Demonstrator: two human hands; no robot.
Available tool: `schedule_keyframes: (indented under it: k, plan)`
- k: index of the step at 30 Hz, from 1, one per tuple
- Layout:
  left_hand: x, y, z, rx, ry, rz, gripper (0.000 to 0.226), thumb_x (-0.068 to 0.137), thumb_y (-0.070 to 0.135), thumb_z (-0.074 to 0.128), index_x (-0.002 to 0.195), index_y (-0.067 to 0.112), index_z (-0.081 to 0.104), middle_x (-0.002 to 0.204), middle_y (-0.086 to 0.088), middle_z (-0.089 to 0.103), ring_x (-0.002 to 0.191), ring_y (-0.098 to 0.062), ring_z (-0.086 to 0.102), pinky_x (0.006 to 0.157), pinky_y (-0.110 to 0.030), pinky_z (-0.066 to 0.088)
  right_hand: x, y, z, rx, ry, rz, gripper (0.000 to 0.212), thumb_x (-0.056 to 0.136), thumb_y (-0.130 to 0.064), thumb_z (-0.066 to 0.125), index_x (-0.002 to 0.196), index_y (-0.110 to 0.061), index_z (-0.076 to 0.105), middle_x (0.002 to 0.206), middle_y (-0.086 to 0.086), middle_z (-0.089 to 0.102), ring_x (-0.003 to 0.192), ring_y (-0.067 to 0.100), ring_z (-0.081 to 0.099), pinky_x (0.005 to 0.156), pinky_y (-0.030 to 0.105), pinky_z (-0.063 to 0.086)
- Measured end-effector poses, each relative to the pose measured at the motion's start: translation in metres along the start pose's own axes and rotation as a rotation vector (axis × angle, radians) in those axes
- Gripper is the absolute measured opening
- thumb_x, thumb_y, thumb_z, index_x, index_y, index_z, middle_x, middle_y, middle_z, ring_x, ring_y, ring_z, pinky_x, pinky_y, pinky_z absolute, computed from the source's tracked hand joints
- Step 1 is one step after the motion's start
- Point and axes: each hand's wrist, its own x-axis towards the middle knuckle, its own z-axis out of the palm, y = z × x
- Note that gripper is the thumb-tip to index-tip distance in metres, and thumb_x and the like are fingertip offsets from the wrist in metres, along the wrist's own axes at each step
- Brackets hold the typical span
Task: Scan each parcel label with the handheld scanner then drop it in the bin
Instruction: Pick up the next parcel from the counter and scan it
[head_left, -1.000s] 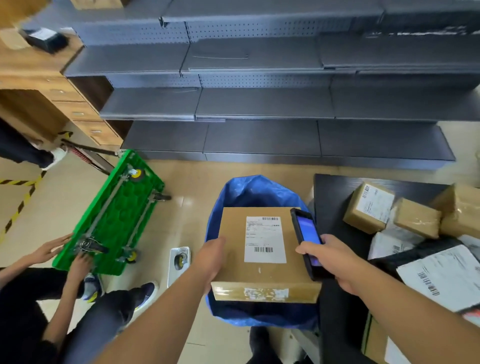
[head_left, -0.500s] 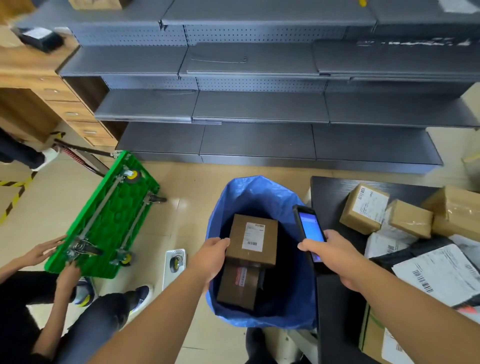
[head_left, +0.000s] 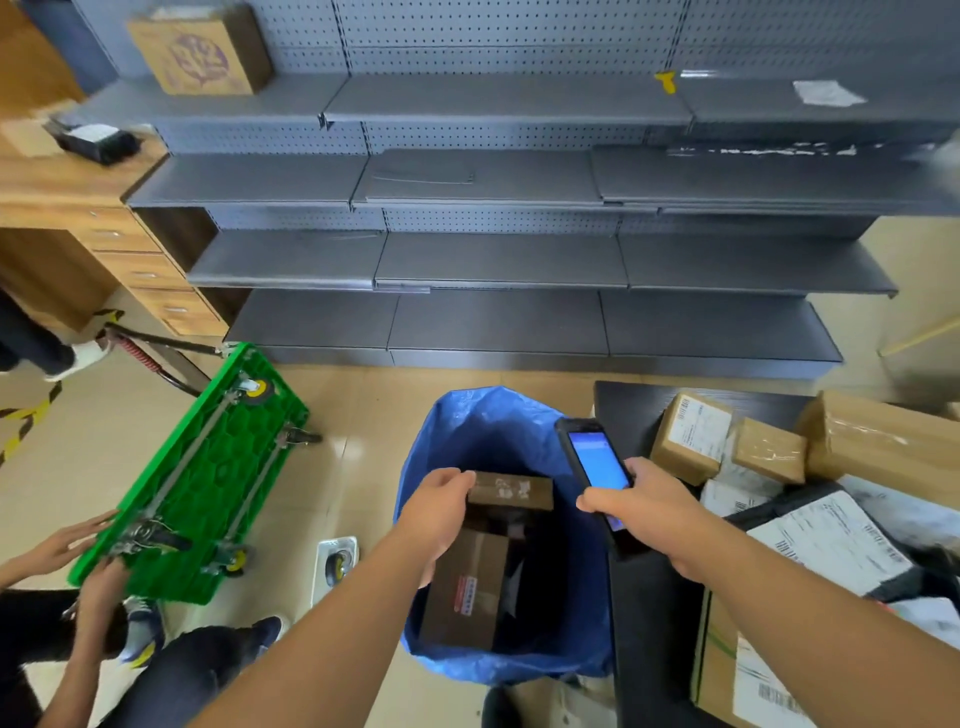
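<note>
Cardboard parcel (head_left: 511, 491) now tipped inside blue bin (head_left: 441, 431); left hand (head_left: 439, 506) fingers loosely curled at its edge, hold uncertain; right hand (head_left: 641, 501) grips scanner (head_left: 597, 467). Drop nearly complete.

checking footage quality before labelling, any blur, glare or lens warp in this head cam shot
Head view: wide-angle warp bows the grey shelving and stretches the forearms; motion blur smears the top right corner and the wooden desk; the blue bin bag is dark inside, dimming the parcels; the handheld scanner screen glows, unreadable; the floor shows soft glare.
</note>
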Motion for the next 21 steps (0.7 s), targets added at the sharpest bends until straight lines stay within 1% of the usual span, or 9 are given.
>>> schedule_keyframes:
  k: [2,5,7,10,12,13,15,17,21]
  plan:
    - [-0.006,0.008,0.011,0.011,-0.027,0.016,0.052,0.096,0.058,0.055,0.144,0.038,0.053,0.144,0.01,0.057,0.135,-0.018,0.052,0.119,-0.049,0.04,-0.005,0.004,-0.006,-0.013,0.015,-0.007,0.058,0.076,-0.038,0.087,0.121,-0.022,0.055,0.108,0.007,0.068,0.094,0.021,0.068,0.067,0.028,0.051]
    - [-0.016,0.019,0.031,0.021,-0.041,0.056,0.046,0.101,0.053,0.055,0.144,0.037,0.055,0.142,0.011,0.058,0.135,-0.018,0.052,0.12,-0.048,0.041,-0.016,0.012,-0.019,-0.021,0.037,-0.017,0.061,0.076,-0.04,0.086,0.124,-0.024,0.052,0.11,0.006,0.066,0.097,0.021,0.067,0.068,0.028,0.051]
    - [-0.024,0.028,0.047,0.045,-0.054,0.088,0.043,0.101,0.052,0.055,0.141,0.036,0.056,0.139,0.01,0.06,0.132,-0.018,0.054,0.119,-0.048,0.042,-0.025,0.02,-0.03,-0.032,0.061,-0.026,0.06,0.076,-0.042,0.085,0.123,-0.024,0.052,0.107,0.005,0.067,0.095,0.019,0.067,0.066,0.027,0.05]
    - [-0.039,0.041,0.076,0.077,-0.071,0.128,0.032,0.104,0.049,0.052,0.134,0.038,0.058,0.127,0.012,0.063,0.122,-0.015,0.057,0.112,-0.043,0.045,-0.038,0.035,-0.049,-0.026,0.103,-0.033,0.06,0.076,-0.043,0.085,0.123,-0.024,0.052,0.103,0.004,0.067,0.092,0.017,0.067,0.065,0.027,0.051]
    - [-0.049,0.049,0.098,0.098,-0.088,0.155,0.026,0.105,0.048,0.051,0.128,0.04,0.059,0.122,0.014,0.063,0.117,-0.012,0.058,0.103,-0.04,0.044,-0.049,0.045,-0.064,-0.016,0.124,-0.042,0.059,0.079,-0.041,0.085,0.123,-0.024,0.05,0.104,0.002,0.065,0.091,0.014,0.065,0.063,0.024,0.05]
    - [-0.056,0.053,0.11,0.109,-0.094,0.171,0.022,0.104,0.048,0.051,0.123,0.042,0.06,0.121,0.014,0.063,0.116,-0.013,0.058,0.101,-0.04,0.044,-0.056,0.051,-0.072,-0.007,0.132,-0.045,0.059,0.08,-0.041,0.085,0.124,-0.025,0.048,0.106,0.001,0.064,0.091,0.013,0.064,0.062,0.023,0.049]
    - [-0.067,0.059,0.134,0.122,-0.109,0.195,0.021,0.102,0.048,0.052,0.12,0.043,0.061,0.125,0.012,0.063,0.12,-0.015,0.058,0.108,-0.044,0.046,-0.069,0.064,-0.09,0.029,0.137,-0.047,0.06,0.081,-0.041,0.085,0.125,-0.027,0.048,0.11,0.0,0.062,0.092,0.013,0.064,0.064,0.024,0.05]
    - [-0.079,0.064,0.16,0.141,-0.123,0.223,0.021,0.101,0.045,0.054,0.119,0.039,0.063,0.123,0.012,0.065,0.122,-0.016,0.058,0.113,-0.046,0.045,-0.083,0.082,-0.11,0.045,0.142,-0.052,0.058,0.079,-0.041,0.084,0.124,-0.027,0.05,0.107,0.002,0.065,0.091,0.015,0.067,0.065,0.025,0.052]
    - [-0.113,0.067,0.222,0.169,-0.147,0.265,0.027,0.102,0.045,0.055,0.126,0.037,0.062,0.124,0.009,0.064,0.12,-0.015,0.059,0.111,-0.044,0.048,-0.117,0.126,-0.154,0.106,0.183,-0.049,0.05,0.078,-0.037,0.085,0.116,-0.025,0.054,0.104,0.006,0.066,0.084,0.016,0.067,0.062,0.024,0.051]
